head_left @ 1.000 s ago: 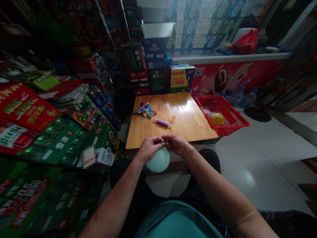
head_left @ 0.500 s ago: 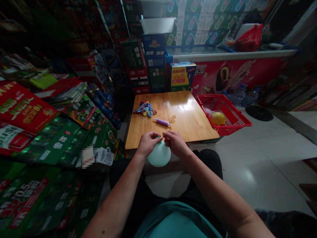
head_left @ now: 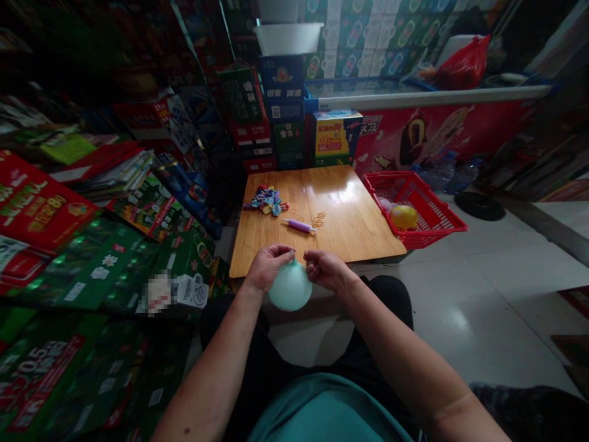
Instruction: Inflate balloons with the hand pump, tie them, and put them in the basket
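Observation:
A pale mint-green balloon point(head_left: 290, 287) hangs neck-up just off the near edge of the table. My left hand point(head_left: 267, 267) pinches its neck between thumb and fingers. Close by on the other side, my right hand point(head_left: 327, 269) has its fingers curled and thumb and forefinger pressed together; whatever they hold is too small to make out. Beyond my hands, a purple balloon pump point(head_left: 299, 226) lies on the wooden table point(head_left: 359, 233). Several tan rubber bands point(head_left: 318, 218) are scattered beside it, and a pile of colourful uninflated balloons point(head_left: 267, 201) lies farther left.
A red plastic basket point(head_left: 432, 212) with a yellow balloon point(head_left: 404, 217) and a pale purple one stands against the table's right side. Stacked drink cartons point(head_left: 103, 261) crowd the left. Boxes point(head_left: 338, 136) and a chest freezer point(head_left: 414, 98) stand behind the table.
My right hand has drawn slightly away from the balloon's neck, so a gap shows between my hands. The left hand keeps its pinch on the neck. The view has shifted a little.

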`<state>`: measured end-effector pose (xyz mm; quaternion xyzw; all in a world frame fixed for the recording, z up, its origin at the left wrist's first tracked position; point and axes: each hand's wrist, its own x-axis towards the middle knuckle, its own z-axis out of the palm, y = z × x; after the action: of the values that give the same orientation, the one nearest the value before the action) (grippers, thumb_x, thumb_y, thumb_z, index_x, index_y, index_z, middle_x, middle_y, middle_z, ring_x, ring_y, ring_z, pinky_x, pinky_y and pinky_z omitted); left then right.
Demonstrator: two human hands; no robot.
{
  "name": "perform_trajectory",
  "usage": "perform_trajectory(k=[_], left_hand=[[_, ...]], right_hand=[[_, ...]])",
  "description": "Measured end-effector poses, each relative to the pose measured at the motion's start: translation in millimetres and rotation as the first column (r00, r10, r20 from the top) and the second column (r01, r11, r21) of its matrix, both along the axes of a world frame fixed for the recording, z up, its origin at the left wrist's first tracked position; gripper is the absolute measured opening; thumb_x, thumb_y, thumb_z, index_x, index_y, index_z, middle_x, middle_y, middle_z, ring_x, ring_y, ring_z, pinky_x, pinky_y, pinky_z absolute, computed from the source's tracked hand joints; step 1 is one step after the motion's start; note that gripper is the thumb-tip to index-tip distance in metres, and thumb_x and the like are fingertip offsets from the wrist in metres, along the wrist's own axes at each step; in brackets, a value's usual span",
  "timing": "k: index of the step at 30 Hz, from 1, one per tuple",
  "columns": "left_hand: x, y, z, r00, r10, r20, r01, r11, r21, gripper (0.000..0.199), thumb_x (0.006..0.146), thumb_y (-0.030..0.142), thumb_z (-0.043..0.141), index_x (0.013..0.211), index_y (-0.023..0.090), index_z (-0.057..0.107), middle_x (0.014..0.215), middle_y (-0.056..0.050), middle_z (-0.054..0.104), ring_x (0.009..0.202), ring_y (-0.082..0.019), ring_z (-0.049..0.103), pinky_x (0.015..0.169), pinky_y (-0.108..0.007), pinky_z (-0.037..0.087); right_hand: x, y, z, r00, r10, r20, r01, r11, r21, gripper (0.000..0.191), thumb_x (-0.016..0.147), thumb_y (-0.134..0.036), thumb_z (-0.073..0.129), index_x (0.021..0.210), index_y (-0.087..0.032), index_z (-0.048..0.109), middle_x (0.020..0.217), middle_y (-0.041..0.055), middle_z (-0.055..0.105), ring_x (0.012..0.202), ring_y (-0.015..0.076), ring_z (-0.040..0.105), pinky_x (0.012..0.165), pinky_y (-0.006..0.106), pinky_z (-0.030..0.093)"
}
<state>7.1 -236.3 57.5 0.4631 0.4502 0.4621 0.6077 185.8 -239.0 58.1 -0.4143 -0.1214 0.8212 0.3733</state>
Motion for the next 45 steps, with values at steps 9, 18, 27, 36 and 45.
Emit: perform_trajectory(k=[9, 18, 27, 36, 45], left_hand=[[6.8, -12.8, 19.3, 0.888, -0.025, -0.460, 0.198, 0.922, 0.332, 0.021, 0.081, 0.030, 0.073, 0.099, 0.020, 0.077, 0.095, -0.007, 0.074, 0.090, -0.022, 0.068, 0.084, -0.032, 0.050], [2.3, -10.8, 10.8, 0.958, -0.085, -0.273, 0.141, 0.971, 0.192, 0.019, 0.078, 0.032, 0.076, 0.088, 0.017, 0.074, 0.086, -0.007, 0.074, 0.078, -0.019, 0.067, 0.073, -0.028, 0.051], [5.1, -11.9, 8.8, 0.957, -0.034, -0.288, 0.087, 0.981, 0.173, 0.022, 0.074, 0.031, 0.080, 0.082, 0.016, 0.066, 0.078, -0.004, 0.069, 0.071, -0.016, 0.064, 0.067, -0.026, 0.048], [7.4, -14.5, 4.9, 0.908, 0.042, -0.418, 0.072, 0.964, 0.254, 0.019, 0.071, 0.018, 0.074, 0.089, 0.019, 0.069, 0.080, -0.003, 0.070, 0.071, -0.019, 0.064, 0.066, -0.028, 0.046], [4.9, -6.1, -1.7, 0.907, -0.024, -0.421, 0.125, 0.969, 0.213, 0.010, 0.076, 0.022, 0.071, 0.084, 0.018, 0.077, 0.083, -0.006, 0.074, 0.080, -0.023, 0.066, 0.074, -0.032, 0.048]], right_hand=[[-4.4, 1.2, 0.4, 0.999, 0.047, -0.010, -0.046, 0.998, 0.046, 0.016, 0.096, -0.018, 0.055, 0.082, -0.012, 0.063, 0.053, -0.0019, 0.057, 0.044, 0.0064, 0.052, 0.042, 0.013, 0.041], [-6.4, -6.4, -2.9, 0.997, -0.006, 0.076, -0.013, 0.968, 0.249, 0.014, 0.084, -0.024, 0.073, 0.079, -0.014, 0.063, 0.059, -0.0017, 0.058, 0.049, 0.0067, 0.053, 0.042, 0.015, 0.035], [-9.8, -10.9, -11.4, 0.967, -0.063, 0.246, -0.052, 0.898, 0.436, 0.032, 0.076, -0.043, 0.079, 0.076, -0.015, 0.063, 0.063, -0.0012, 0.059, 0.052, 0.0073, 0.048, 0.049, 0.020, 0.031], [-13.4, -8.3, -10.1, 0.925, -0.145, 0.350, -0.094, 0.807, 0.583, 0.033, 0.075, -0.046, 0.076, 0.069, -0.016, 0.065, 0.060, -0.0029, 0.054, 0.053, 0.0083, 0.040, 0.051, 0.023, 0.028], [-23.3, -11.2, 0.7, 0.799, -0.320, 0.509, -0.127, 0.738, 0.662, 0.022, 0.080, -0.035, 0.068, 0.068, -0.017, 0.067, 0.065, -0.0008, 0.059, 0.060, 0.0100, 0.048, 0.056, 0.023, 0.035]])
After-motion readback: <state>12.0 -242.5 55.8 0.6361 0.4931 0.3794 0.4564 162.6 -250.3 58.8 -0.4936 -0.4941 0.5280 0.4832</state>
